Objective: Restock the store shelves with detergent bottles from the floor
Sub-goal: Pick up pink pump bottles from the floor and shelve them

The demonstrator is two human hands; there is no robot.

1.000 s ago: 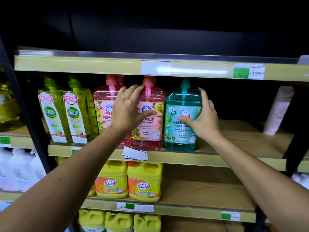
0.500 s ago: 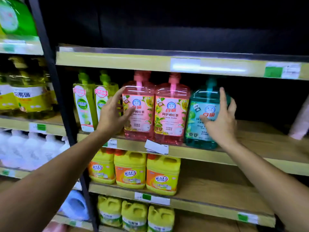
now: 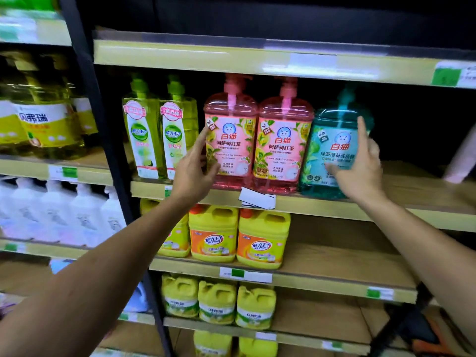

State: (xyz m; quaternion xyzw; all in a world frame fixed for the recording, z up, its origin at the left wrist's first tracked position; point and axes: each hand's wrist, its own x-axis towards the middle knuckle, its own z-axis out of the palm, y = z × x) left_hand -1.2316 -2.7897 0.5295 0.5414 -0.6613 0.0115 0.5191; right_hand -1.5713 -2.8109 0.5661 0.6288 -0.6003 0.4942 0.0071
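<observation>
Two pink pump bottles stand side by side on the middle shelf (image 3: 425, 202), the left pink bottle (image 3: 231, 124) and the right pink bottle (image 3: 283, 150). A teal pump bottle (image 3: 334, 140) stands just right of them. My left hand (image 3: 193, 168) is open, its thumb and fingers touching the left pink bottle's left edge. With straight fingers my right hand (image 3: 360, 163) is open against the teal bottle's right side. Neither bottle is lifted.
Two green pump bottles (image 3: 159, 135) stand left of the pink ones. Yellow jugs (image 3: 237, 238) fill the shelves below. The middle shelf's right part is bare wood. A loose price tag (image 3: 257, 198) hangs at its front edge. A black upright (image 3: 103, 150) separates the left bay.
The view swung left, so the shelf sits further right in frame. My left hand slid from the fronts of the pink bottles to the left edge of the left one. My right hand stayed by the teal bottle.
</observation>
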